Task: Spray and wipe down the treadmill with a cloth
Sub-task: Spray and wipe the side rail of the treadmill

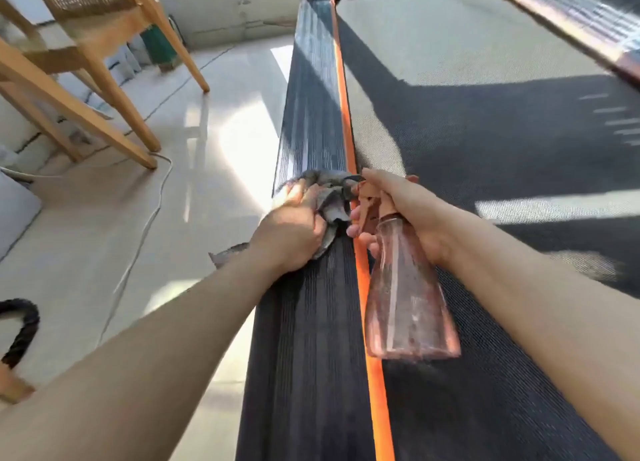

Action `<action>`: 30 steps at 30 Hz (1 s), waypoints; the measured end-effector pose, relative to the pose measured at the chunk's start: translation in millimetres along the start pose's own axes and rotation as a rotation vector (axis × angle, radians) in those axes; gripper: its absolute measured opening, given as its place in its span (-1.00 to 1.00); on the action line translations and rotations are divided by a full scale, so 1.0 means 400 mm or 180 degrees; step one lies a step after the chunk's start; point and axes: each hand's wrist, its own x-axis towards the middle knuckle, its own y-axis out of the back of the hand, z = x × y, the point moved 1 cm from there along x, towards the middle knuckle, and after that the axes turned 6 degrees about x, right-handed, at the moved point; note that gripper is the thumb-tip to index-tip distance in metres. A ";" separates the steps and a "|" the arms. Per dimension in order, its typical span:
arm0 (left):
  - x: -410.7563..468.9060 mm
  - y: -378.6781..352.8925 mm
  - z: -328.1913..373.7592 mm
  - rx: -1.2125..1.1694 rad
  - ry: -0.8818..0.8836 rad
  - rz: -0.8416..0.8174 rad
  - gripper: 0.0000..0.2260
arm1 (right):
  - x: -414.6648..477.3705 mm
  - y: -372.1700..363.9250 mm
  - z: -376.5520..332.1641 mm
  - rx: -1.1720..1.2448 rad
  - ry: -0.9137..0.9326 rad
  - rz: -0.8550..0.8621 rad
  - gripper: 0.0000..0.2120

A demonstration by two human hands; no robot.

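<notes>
The treadmill fills the right of the view: a dark ribbed side rail point(311, 114), an orange stripe point(346, 114) and the grey-black belt point(485, 131). My left hand point(294, 228) grips a crumpled grey cloth point(332, 197) and presses it onto the side rail. My right hand point(398, 211) holds a pink translucent spray bottle point(408, 294) by the neck, fingers around the trigger. The bottle's nozzle points toward the cloth and its body hangs over the stripe and the belt's edge.
A pale tiled floor point(173, 218) lies left of the treadmill with a white cable point(152, 211) across it. Wooden chair legs point(104, 89) stand at the upper left. A black rope loop point(24, 329) sits at the lower left. The treadmill's far rail point(561, 20) runs along the upper right.
</notes>
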 end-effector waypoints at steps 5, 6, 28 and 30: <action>-0.095 -0.016 -0.030 -0.0160 -0.0147 -0.0191 -0.46 | -0.015 -0.021 0.019 0.0887 -0.0086 0.0279 -0.55; -0.096 -0.017 -0.033 -0.0183 -0.0147 -0.0176 -0.47 | -0.023 -0.025 0.024 0.1007 -0.0091 0.0292 -0.54; 0.411 -0.013 -0.161 0.0034 -0.0061 -0.0642 -0.46 | 0.089 -0.076 -0.014 0.2290 0.0095 0.1480 -0.48; 0.451 -0.019 -0.182 0.0097 -0.0424 -0.0519 -0.46 | 0.129 -0.091 -0.046 0.2599 0.0184 0.1545 -0.53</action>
